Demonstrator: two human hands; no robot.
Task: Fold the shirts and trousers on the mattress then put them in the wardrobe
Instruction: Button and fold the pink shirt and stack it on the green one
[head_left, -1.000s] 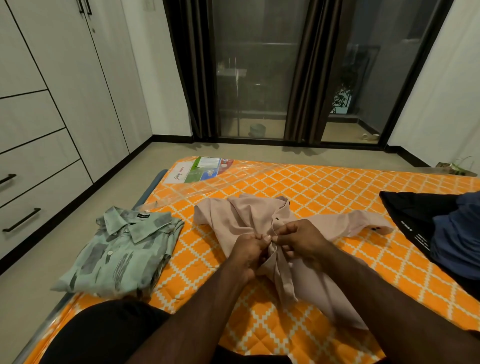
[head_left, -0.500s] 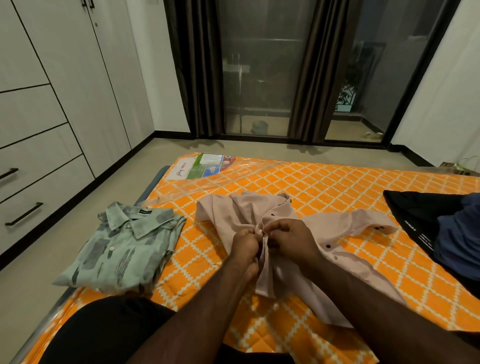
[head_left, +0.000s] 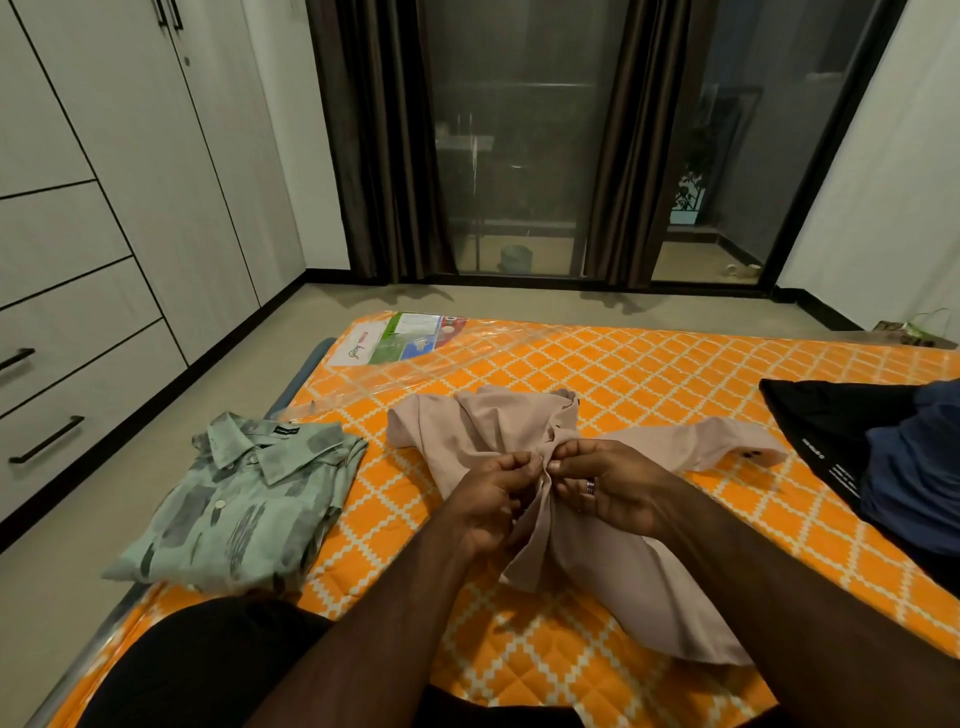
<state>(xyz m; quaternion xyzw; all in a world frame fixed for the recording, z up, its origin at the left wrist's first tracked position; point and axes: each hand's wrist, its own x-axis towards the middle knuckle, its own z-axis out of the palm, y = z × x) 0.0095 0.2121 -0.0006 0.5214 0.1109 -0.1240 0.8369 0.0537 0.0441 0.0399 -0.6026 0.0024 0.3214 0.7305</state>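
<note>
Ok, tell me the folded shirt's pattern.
The folded shirt is pale green with grey blotches; the head view shows it.

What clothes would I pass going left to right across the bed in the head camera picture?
green shirt → pink shirt → dark clothes

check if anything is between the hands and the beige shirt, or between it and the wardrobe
Nothing there: the left hand and right hand both pinch the beige shirt. Toward the wardrobe, the folded green shirt lies at the mattress edge, and its doors in view are shut.
</note>
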